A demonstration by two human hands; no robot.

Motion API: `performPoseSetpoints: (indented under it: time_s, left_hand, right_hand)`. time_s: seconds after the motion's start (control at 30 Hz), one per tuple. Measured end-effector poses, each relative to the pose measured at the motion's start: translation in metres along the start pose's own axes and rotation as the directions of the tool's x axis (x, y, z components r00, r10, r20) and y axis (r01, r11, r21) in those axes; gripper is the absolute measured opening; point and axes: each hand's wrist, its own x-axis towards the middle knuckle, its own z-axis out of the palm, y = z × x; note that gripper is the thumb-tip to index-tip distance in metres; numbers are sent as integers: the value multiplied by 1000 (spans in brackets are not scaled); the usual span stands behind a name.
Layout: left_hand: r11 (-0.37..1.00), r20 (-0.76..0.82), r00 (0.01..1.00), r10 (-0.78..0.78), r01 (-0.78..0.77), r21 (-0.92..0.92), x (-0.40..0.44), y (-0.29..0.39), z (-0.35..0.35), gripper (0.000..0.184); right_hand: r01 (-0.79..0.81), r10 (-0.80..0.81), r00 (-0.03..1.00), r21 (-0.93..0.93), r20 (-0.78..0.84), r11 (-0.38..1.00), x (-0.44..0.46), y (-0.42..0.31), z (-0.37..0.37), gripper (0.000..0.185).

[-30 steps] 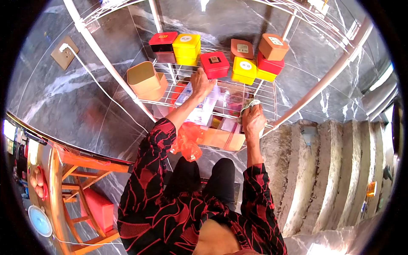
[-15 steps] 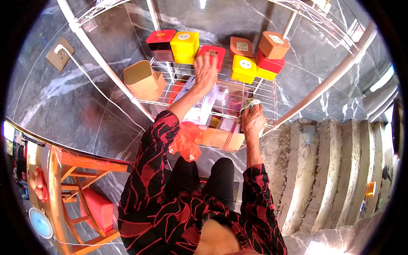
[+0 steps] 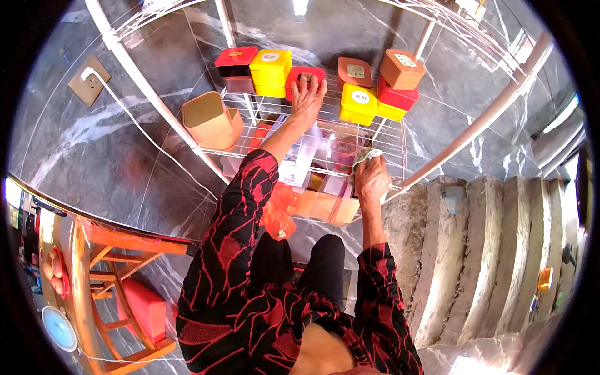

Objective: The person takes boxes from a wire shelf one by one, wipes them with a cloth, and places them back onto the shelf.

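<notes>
My left hand [image 3: 307,103] reaches onto the wire shelf [image 3: 325,117], its fingers bent over the top and front of a red box [image 3: 317,73]. This box stands beside two stacked yellow boxes [image 3: 270,67]. Low at the shelf's front right, my right hand [image 3: 373,180] is closed around a crumpled pale cloth [image 3: 367,155], close to the wire edge. Right of the red box are a brown box [image 3: 354,70] and a yellow box with a round white label [image 3: 359,103].
Red-and-black boxes [image 3: 237,61] stand at the back left, open tan boxes [image 3: 209,119] at the left. A brown box [image 3: 403,67] tops a stack on the right. Below sit a cardboard box [image 3: 328,206] and red plastic bag [image 3: 279,215]. Concrete steps [image 3: 481,250] lie right.
My left hand has moved slightly right and up with the red box, which now sits straighter against the yellow boxes. My right hand with the cloth has barely shifted.
</notes>
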Motion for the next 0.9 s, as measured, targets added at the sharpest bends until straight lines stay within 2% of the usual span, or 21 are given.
performPoseSetpoints:
  time_s: [0.2,0.23,0.33,0.37,0.4,0.47,0.5,0.57,0.6,0.67,0.7,0.73,0.8,0.83,0.87,0.9]
  left_hand:
    - [999,108,994,-17,14,30,8,0,0,51]
    - [1000,42,999,-24,25,-16,8,0,2,57]
    - [998,-30,998,-51,50,-31,6,3,8,58]
    - [999,-119,993,-26,22,-31,5,5,3,59]
    - [999,-120,992,-22,19,-31,7,7,-1,59]
    - [985,-242,970,-19,-23,-169,13,13,-11,51]
    - [985,-239,971,-18,-24,-170,18,17,-15,51]
    - [863,-103,976,-192,118,-492,37,26,-14,41]
    - [861,-104,976,-193,118,-494,46,30,-10,41]
    - [683,-47,941,-334,207,-701,65,36,7,37]
    - [627,58,927,-370,295,-722,73,39,15,32]
    - [622,58,927,-370,294,-725,80,40,22,32]
    - [571,226,861,-455,478,-667,93,43,36,31]
    - [657,168,921,-353,371,-656,94,42,27,34]
    - [655,169,922,-349,369,-660,99,40,55,34]
    - [443,288,887,-361,435,-784,103,38,82,34]
  right_hand:
    - [-20,21,999,-31,42,999,0,0,-2,13]
    - [-6,8,999,-48,38,999,1,1,-2,14]
    - [-19,20,999,-50,29,999,1,1,-1,13]
    - [-22,24,999,-49,25,999,1,0,-2,13]
    - [-9,10,1000,-39,9,999,1,-1,-3,13]
    - [1,-1,1000,-29,-5,1000,1,1,-2,13]
    - [10,-11,1000,-22,-13,1000,1,2,-1,12]
    - [20,-21,1000,-16,-21,1000,1,4,1,12]
    - [24,-24,999,-14,-24,1000,0,4,1,13]
    - [27,-28,999,-19,-29,999,0,6,2,13]
    - [16,-16,1000,-9,-5,1000,0,7,2,15]
    - [5,-5,1000,1,18,1000,0,7,2,17]
    - [4,-5,1000,13,19,1000,1,6,1,17]
    - [7,-7,1000,3,19,1000,1,6,1,16]
    - [8,-8,1000,-6,19,1000,2,5,0,16]
    - [-6,6,999,1,41,1000,2,4,-1,15]
